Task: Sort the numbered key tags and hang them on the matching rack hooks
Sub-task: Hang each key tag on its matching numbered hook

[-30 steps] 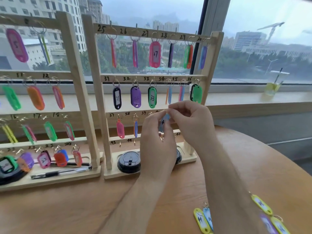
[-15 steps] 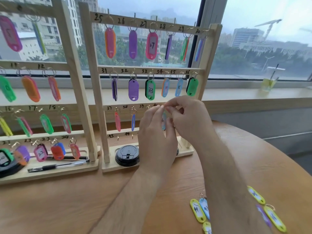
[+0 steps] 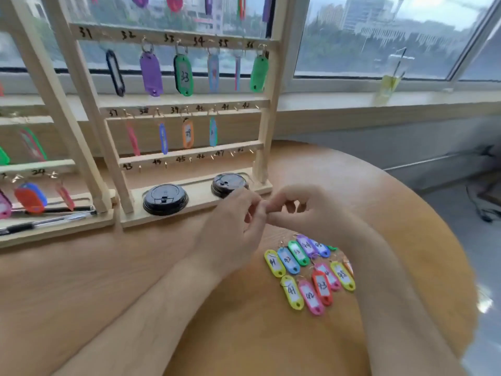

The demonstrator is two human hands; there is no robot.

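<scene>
Colourful numbered key tags loose on table, hands above

Both hands meet low over the round wooden table, just in front of the right-hand wooden rack, whose base tray holds two black cup lids. Loose key tags crowd the tabletop under the right forearm. The hooks marked 41 and 42 and the bottom row of hooks hang bare, reachable from the front.

Both hands, left and right, meet fingertip to fingertip above loose key tags before the rack.
</scene>
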